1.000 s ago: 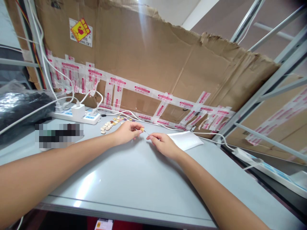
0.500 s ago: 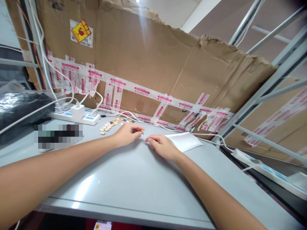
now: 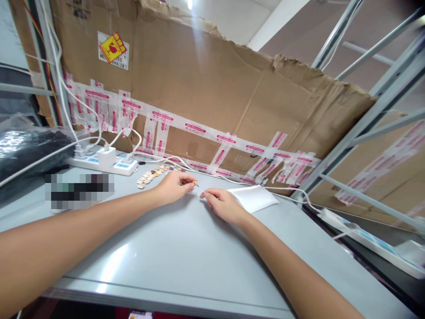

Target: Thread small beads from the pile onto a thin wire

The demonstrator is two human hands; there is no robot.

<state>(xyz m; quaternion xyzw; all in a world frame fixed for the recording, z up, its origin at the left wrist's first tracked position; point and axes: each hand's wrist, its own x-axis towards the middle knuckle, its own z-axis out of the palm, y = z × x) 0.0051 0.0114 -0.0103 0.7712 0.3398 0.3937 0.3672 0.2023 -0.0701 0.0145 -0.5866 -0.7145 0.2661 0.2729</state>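
Above the grey table, my left hand (image 3: pixel 174 186) pinches a small yellow-orange button-like piece (image 3: pixel 195 182) between thumb and fingers. My right hand (image 3: pixel 222 203) is closed on a thin pale stick (image 3: pixel 201 189), whose far end meets or nearly meets the small piece. Whether the stick passes into the piece is too small to tell. Behind my left hand lie several flat button-like pieces (image 3: pixel 146 178), cream ones at the left and yellow, brown and purple ones farther back. A white sheet or flat packet (image 3: pixel 257 198) lies just beyond my right hand.
A white power strip (image 3: pixel 124 167) with plugs and cables stands at the back left, near a black plastic-wrapped bundle (image 3: pixel 29 150). A blurred-out object (image 3: pixel 79 190) is at left. Taped cardboard (image 3: pixel 206 88) walls the back; a metal frame (image 3: pixel 335 153) stands at right.
The view has shifted slightly. Both hands keep nearly the same pose, with the small piece and the thin stick still held together.
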